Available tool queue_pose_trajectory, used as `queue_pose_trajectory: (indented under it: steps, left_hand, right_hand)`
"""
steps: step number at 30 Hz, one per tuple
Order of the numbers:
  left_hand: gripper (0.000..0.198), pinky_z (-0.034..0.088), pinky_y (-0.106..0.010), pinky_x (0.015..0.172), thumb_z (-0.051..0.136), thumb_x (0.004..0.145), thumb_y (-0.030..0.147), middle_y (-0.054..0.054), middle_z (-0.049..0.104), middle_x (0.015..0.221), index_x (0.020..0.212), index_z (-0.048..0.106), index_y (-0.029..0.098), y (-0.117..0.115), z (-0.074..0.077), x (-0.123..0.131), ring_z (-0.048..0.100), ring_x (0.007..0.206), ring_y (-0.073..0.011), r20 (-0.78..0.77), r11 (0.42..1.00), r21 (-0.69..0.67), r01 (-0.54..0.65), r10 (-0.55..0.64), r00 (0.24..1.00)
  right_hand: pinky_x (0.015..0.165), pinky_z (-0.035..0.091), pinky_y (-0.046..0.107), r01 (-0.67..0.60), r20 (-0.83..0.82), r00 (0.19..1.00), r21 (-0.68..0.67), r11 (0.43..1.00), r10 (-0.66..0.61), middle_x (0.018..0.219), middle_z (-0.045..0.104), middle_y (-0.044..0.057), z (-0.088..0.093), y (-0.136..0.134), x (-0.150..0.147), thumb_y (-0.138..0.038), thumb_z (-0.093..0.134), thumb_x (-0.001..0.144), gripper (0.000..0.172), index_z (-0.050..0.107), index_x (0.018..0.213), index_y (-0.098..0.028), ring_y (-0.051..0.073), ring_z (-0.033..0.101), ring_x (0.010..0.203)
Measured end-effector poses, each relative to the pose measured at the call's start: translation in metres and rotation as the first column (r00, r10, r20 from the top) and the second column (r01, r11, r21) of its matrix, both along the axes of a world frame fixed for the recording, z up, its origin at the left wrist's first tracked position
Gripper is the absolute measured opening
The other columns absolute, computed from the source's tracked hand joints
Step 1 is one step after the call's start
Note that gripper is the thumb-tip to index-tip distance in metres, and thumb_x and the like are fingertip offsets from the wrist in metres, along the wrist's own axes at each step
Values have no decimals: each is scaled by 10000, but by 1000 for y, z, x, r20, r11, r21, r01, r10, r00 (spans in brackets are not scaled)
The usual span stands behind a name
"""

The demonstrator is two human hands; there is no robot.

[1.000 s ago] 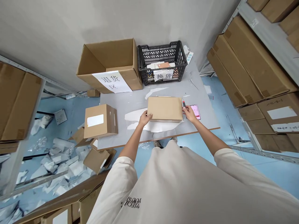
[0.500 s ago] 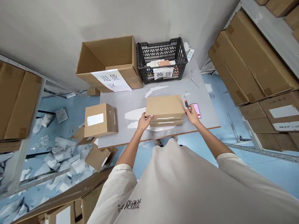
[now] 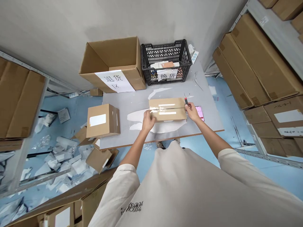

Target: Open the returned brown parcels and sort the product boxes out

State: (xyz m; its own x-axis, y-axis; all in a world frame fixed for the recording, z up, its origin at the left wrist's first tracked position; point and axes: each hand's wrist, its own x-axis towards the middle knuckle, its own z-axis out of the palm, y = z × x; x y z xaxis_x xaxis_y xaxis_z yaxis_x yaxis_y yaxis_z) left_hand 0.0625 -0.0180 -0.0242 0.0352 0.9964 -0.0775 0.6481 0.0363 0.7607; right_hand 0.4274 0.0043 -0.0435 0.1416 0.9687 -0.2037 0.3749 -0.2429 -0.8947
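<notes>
A cardboard box (image 3: 165, 116) lies on the table in front of me, its taped seam and white strips facing up. My left hand (image 3: 148, 122) grips the box's left end, fingers curled against the edge. At the box's right end, my right hand (image 3: 193, 112) is closed round a craft knife (image 3: 186, 101) with a black and red handle, its thin metal tip pointing away from me. Beneath the box is a torn white sheet (image 3: 139, 116). A phone with a pink screen (image 3: 200, 112) lies just beyond my right hand, partly covered by it.
Behind stand a large open carton (image 3: 111, 53) and a black plastic crate (image 3: 167, 64) with papers inside. Another cardboard box (image 3: 100, 121) is at the table's left. Crumpled packaging (image 3: 68, 160) covers the floor at left. Shelves with cartons (image 3: 265, 63) flank both sides.
The box has been rolled over, so the seam side with the white strips now faces up. Both hands stay at its ends, and the knife remains in my right hand.
</notes>
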Motion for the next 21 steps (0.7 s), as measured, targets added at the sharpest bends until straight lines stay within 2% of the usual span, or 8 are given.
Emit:
queue_pose_trajectory:
  steps: [2,4,6,8,10,14,18,21]
  left_hand:
    - [541,412,-584,1322,607,975,256,-215,502,1670,1513,603,206,-2,-5,4,464,1602,-388,-103,992,36,119,-114,988]
    - [543,360,-629,1338,606,995,264,-236,468,1698,1533,609,188,-6,-9,8,419,1610,-430,-194,982,49,183,-170,966]
    - [558,345,-642,1331,595,1020,280,-252,460,1703,1568,595,175,-10,-10,11,428,1576,-450,-250,977,55,205,-185,950]
    - [564,352,-635,1316,589,1036,296,-256,468,1696,1586,592,171,-13,-9,12,454,1530,-454,-277,974,55,218,-194,941]
    - [565,373,-620,1297,597,1043,318,-252,491,1678,1589,596,173,-16,-9,14,483,1482,-449,-290,971,56,230,-205,935]
    - [585,434,-597,1241,620,1044,350,-234,534,1660,1603,591,181,-23,-9,16,509,1448,-445,-305,970,58,237,-209,929]
    - [587,444,-593,1228,592,1059,346,-212,540,1700,1627,582,199,-28,-10,16,498,1502,-445,-300,973,69,218,-188,935]
    - [566,419,-586,1258,568,1080,373,-196,557,1705,1619,603,203,-30,-10,15,503,1527,-432,-277,975,77,208,-179,944]
  right_hand:
    - [1179,569,496,50,53,997,53,997,-53,1492,685,185,8,6,0,-886,507,967,810,620,1438,-237,319,699,1337]
    - [1208,541,526,51,117,991,110,993,-64,1472,701,195,21,11,0,-848,510,993,805,677,1448,-205,351,696,1330]
    - [1203,535,541,-46,173,985,124,991,24,1397,757,169,38,17,-2,-792,483,1041,754,730,1448,-206,371,700,1313]
    - [1178,545,527,-203,211,961,102,974,179,1338,808,129,55,23,-8,-721,499,1076,670,773,1431,-223,374,717,1282]
    - [1163,546,493,-363,260,906,72,929,334,1361,823,99,71,29,-19,-649,532,1093,584,801,1409,-238,361,729,1272]
    - [1136,542,417,-606,362,737,-21,795,571,1399,823,76,90,43,-52,-544,539,1128,481,828,1387,-261,323,751,1277]
    - [1102,543,384,-718,447,579,-116,687,681,1389,831,78,100,55,-83,-513,549,1140,450,844,1373,-266,320,764,1273]
    - [1089,542,376,-747,485,520,-141,649,703,1396,828,84,102,62,-99,-509,533,1148,463,838,1390,-259,318,764,1275]
